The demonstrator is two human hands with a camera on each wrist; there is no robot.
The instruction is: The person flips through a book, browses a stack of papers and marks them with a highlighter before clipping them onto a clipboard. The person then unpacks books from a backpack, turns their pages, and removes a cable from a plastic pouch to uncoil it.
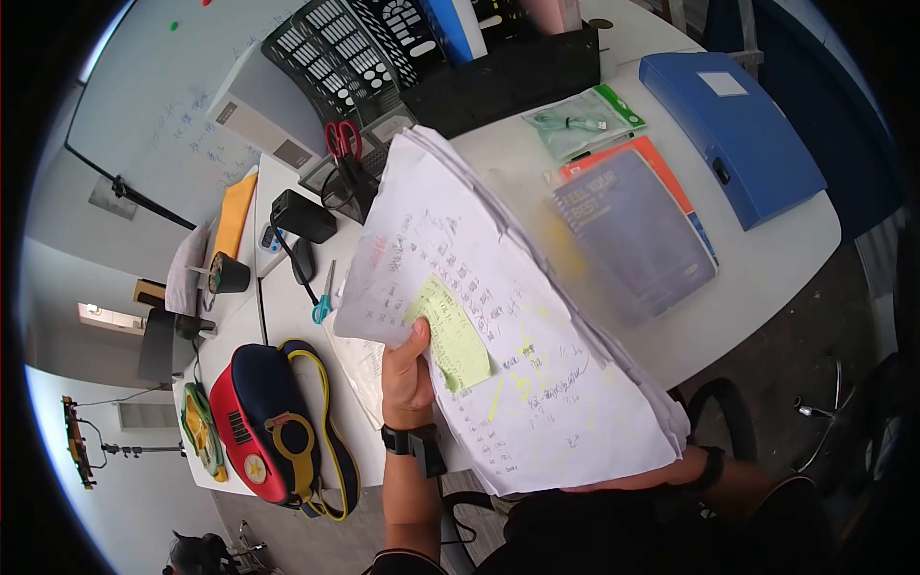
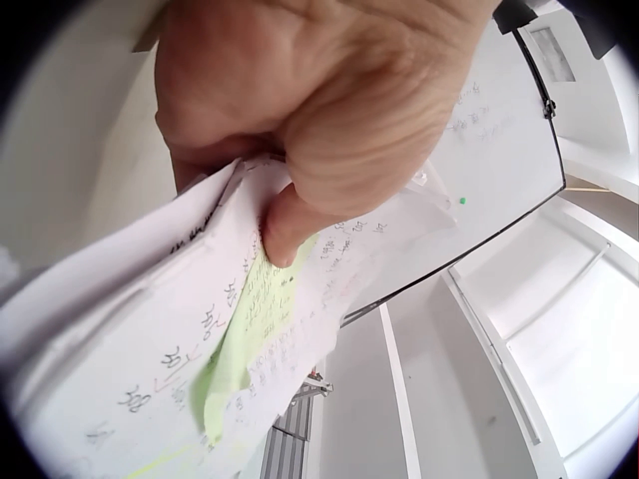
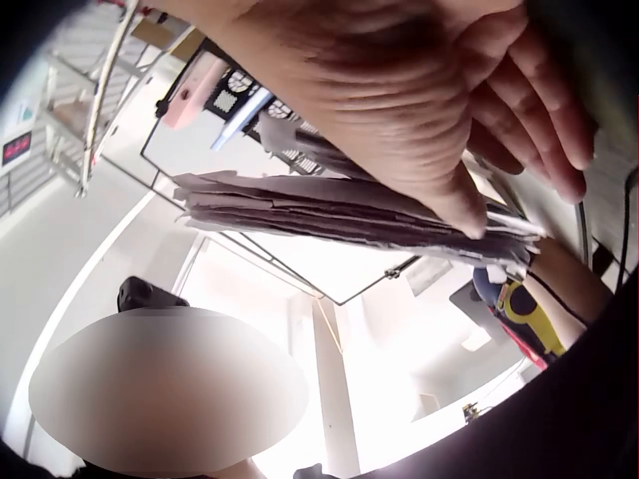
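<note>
A thick stack of handwritten paper sheets [image 1: 498,287] is held up at a tilt above the table, with yellow highlighter marks and a yellow-green sticky note [image 1: 450,335] on its top sheet. My left hand [image 1: 407,379] grips the stack's left edge. Its thumb lies over the sticky note; its other fingers are hidden behind the sheets. At the near edge of the stack is my right hand [image 3: 429,120], mostly covered by the paper in the head view. In the right wrist view its fingers extend loosely, and the thumb tip lies at the sheets' edge.
A blue file box [image 1: 733,134], a translucent notebook [image 1: 637,235] and a bagged cable [image 1: 585,125] lie on the table's right side. Black file racks [image 1: 498,77] stand behind. On the left are a pen holder [image 1: 350,187], teal scissors [image 1: 324,297] and a red-and-navy bag [image 1: 273,422].
</note>
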